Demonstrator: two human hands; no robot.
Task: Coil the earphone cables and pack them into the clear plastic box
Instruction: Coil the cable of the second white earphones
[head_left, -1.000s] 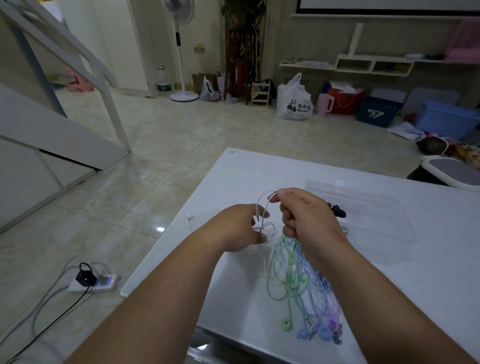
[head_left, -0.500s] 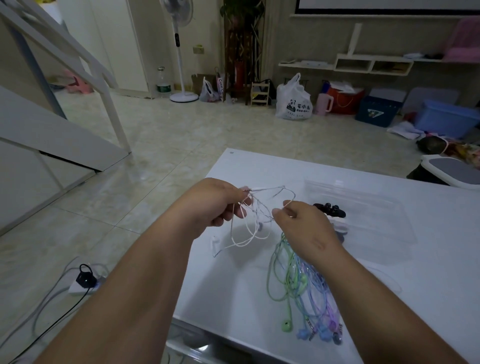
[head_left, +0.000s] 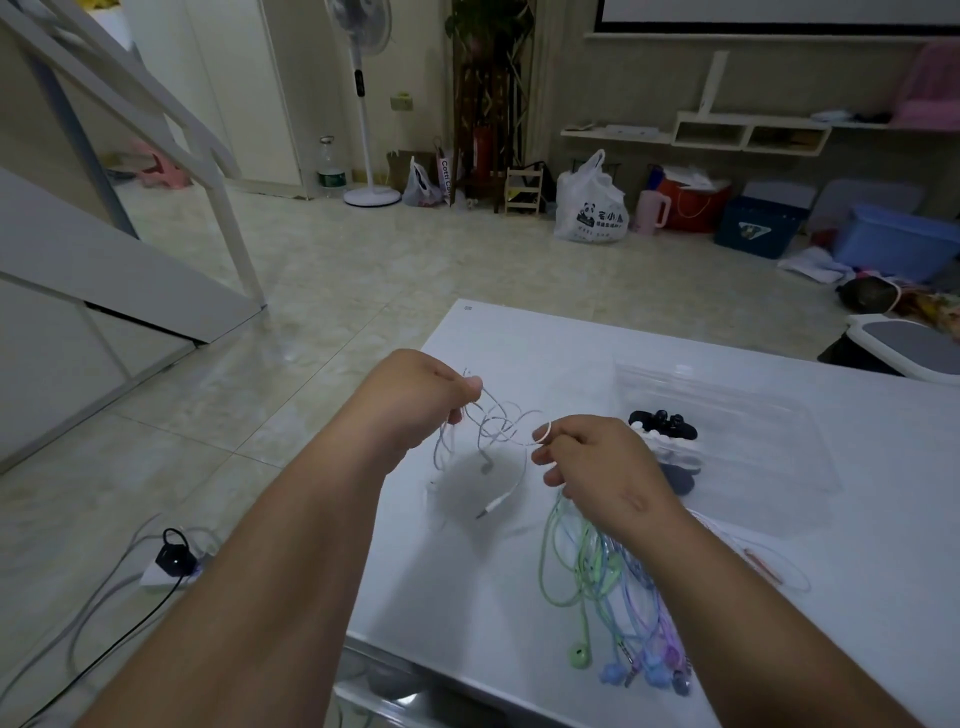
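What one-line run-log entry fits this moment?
left hand: grips white earphone cable | right hand: pinches cable loop | clear plastic box: black earphones inside | coloured earphones: on table

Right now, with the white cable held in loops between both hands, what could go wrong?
1. Loose loops of the white earphone cable cross between the left hand and right hand; pulling may knot them.
2. Its plug dangles beside the coloured earphone pile and could snag it.
3. That pile lies at the table edge beside the right forearm; a sweep might drag it off.
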